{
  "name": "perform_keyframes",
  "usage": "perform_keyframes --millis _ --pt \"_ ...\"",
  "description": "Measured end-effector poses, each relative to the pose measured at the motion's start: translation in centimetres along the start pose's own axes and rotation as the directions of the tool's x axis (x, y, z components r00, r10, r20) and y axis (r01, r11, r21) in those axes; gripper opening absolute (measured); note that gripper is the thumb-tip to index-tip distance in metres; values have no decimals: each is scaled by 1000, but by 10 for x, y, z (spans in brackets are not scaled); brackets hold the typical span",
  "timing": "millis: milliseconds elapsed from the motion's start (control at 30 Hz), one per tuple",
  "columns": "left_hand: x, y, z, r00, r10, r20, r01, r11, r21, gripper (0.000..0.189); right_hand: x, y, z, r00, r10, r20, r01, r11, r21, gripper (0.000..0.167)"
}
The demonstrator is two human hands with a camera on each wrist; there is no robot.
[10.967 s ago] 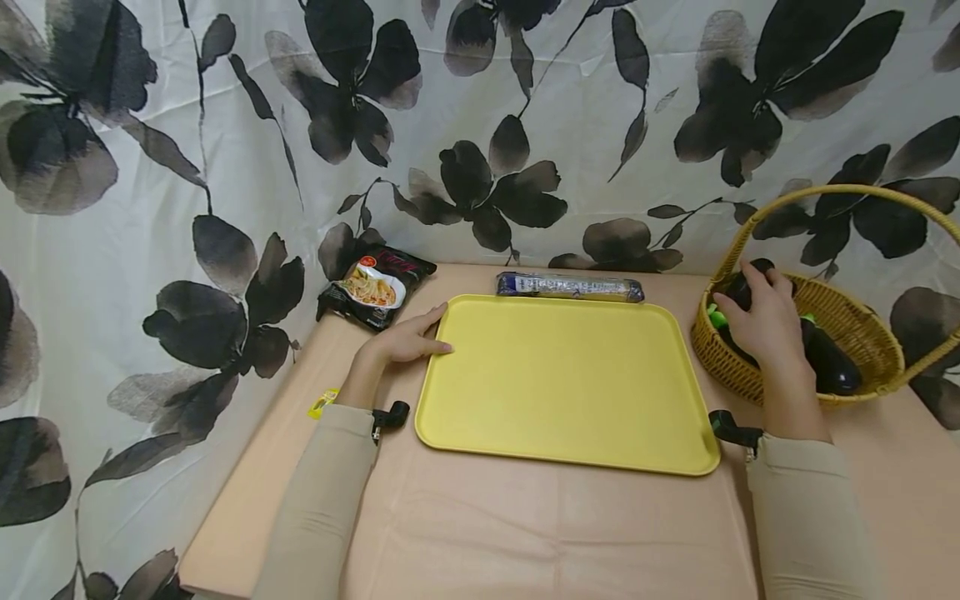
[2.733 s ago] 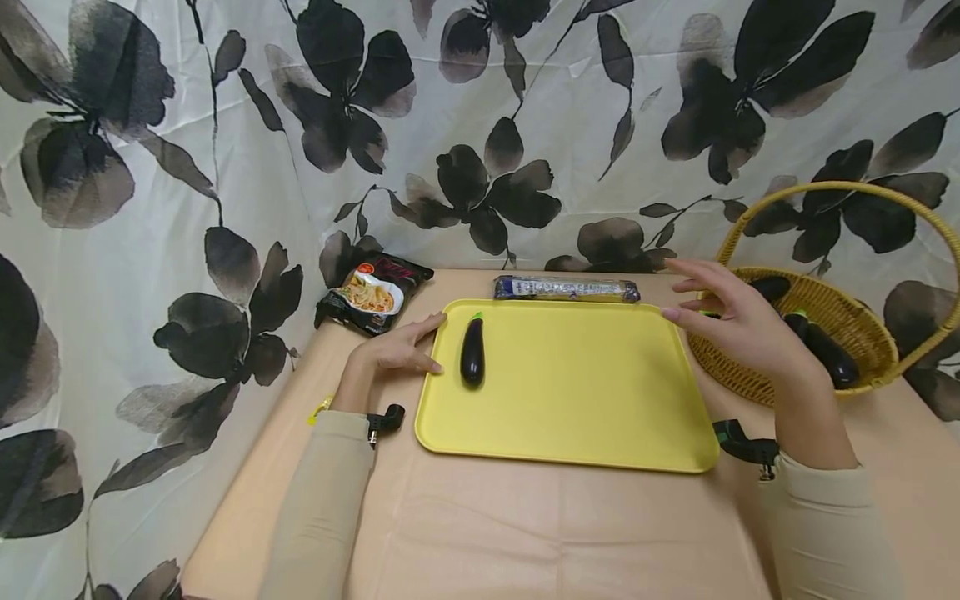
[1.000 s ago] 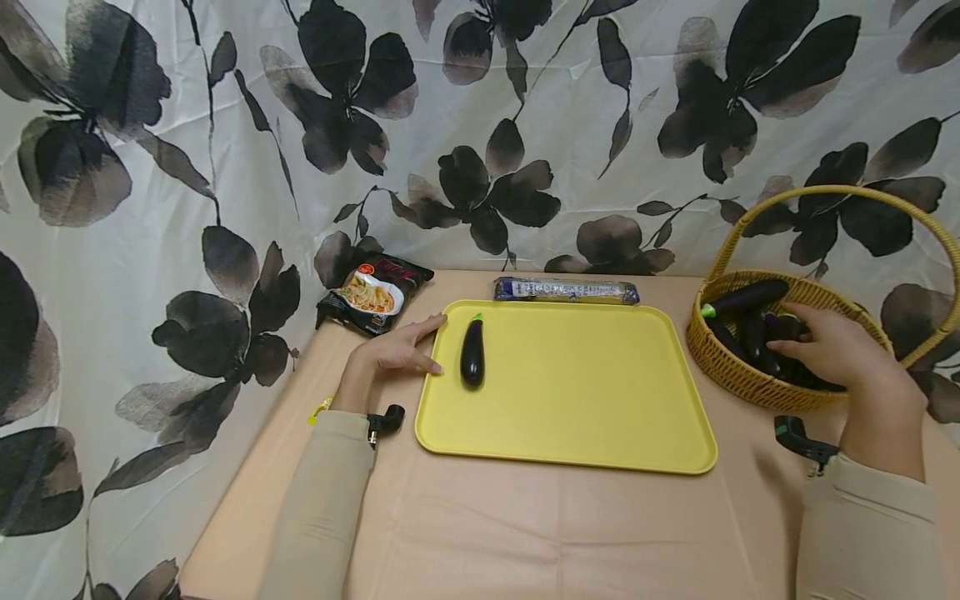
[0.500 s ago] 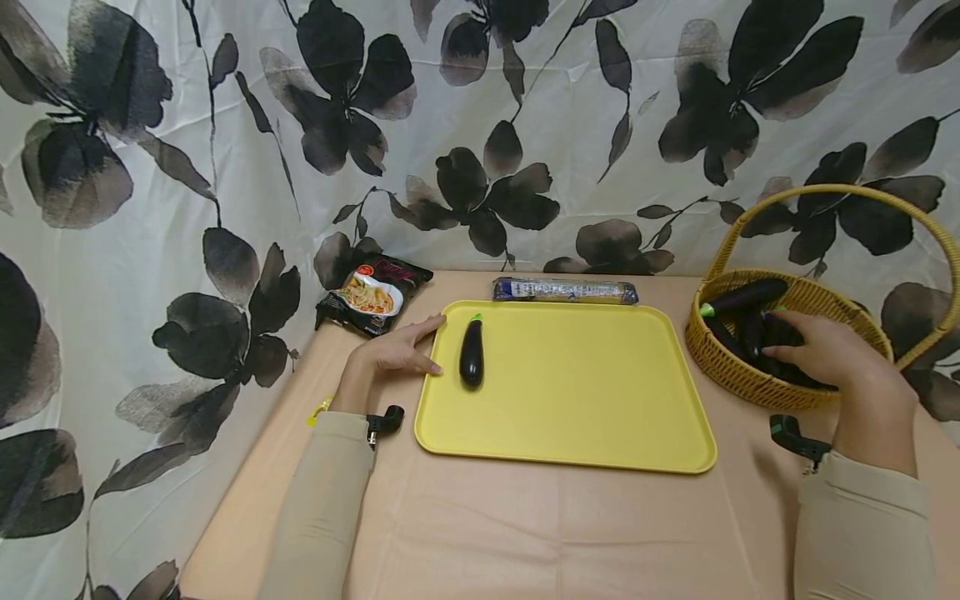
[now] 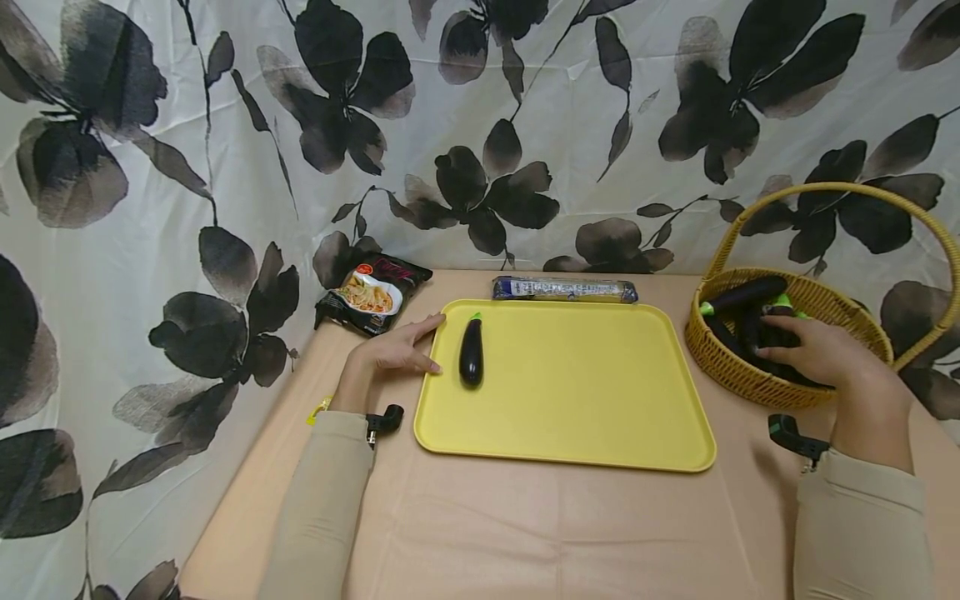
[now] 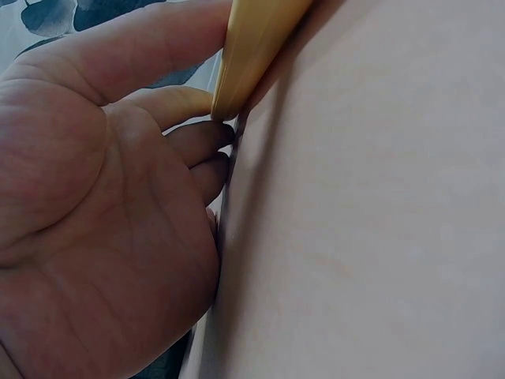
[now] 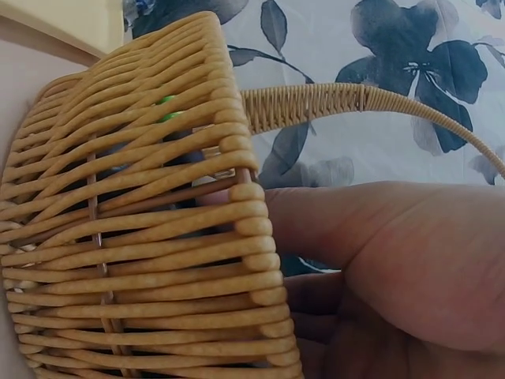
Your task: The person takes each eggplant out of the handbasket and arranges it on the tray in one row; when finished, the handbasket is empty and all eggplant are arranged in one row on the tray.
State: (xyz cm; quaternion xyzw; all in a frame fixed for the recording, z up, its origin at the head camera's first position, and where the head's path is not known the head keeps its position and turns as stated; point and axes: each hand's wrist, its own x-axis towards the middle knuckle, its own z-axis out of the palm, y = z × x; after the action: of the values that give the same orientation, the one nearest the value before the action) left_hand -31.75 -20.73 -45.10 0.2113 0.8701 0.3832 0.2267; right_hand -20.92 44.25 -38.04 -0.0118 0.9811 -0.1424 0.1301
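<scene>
A yellow tray (image 5: pixel 562 392) lies on the table with one dark eggplant (image 5: pixel 472 354) near its left edge, green stem pointing away. My left hand (image 5: pixel 393 350) rests at the tray's left rim; in the left wrist view its thumb (image 6: pixel 166 39) and forefinger touch the tray's side (image 6: pixel 256 47). At right, my right hand (image 5: pixel 832 354) reaches into a wicker basket (image 5: pixel 727 379) and grips an eggplant (image 5: pixel 780 333) between thumb and fingers. More eggplants (image 5: pixel 750 294) lie around it. In the right wrist view the basket wall (image 7: pixel 158 237) hides the fingertips.
Behind the tray lies a long blue-and-gold packet (image 5: pixel 565 290). A black noodle packet (image 5: pixel 373 293) sits at the back left, and a small yellow item (image 5: pixel 321 408) is by the left wrist. The basket's tall handle (image 5: pixel 847 190) arches overhead; a floral cloth (image 5: pixel 480 125) hangs behind.
Since the oldest frame, an eggplant has come onto the tray. The right hand has gone from the tray's right side back into the basket, shifting an eggplant there. The left hand has stayed.
</scene>
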Motion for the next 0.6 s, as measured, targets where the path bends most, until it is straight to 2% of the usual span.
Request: perform_keyframes --millis 100,300,400,500,600 --pt "0 0 0 1000 6 3 -6 1000 -1 114 -1 -1 0 1000 6 -21 -6 1000 9 91" --pt "0 0 -1 1000 13 5 -13 1000 19 113 -7 -4 0 990 29 -135 -17 996 88 84" --pt "0 -1 -1 1000 12 4 -12 1000 18 113 -9 -5 0 985 42 -166 -25 994 105 84" --pt "-1 -1 -1 1000 11 7 -11 1000 16 113 -11 -8 0 975 37 -219 -12 993 114 81" --pt "-1 -1 -1 1000 10 8 -10 1000 17 113 -12 -13 0 956 37 -292 4 990 138 80"
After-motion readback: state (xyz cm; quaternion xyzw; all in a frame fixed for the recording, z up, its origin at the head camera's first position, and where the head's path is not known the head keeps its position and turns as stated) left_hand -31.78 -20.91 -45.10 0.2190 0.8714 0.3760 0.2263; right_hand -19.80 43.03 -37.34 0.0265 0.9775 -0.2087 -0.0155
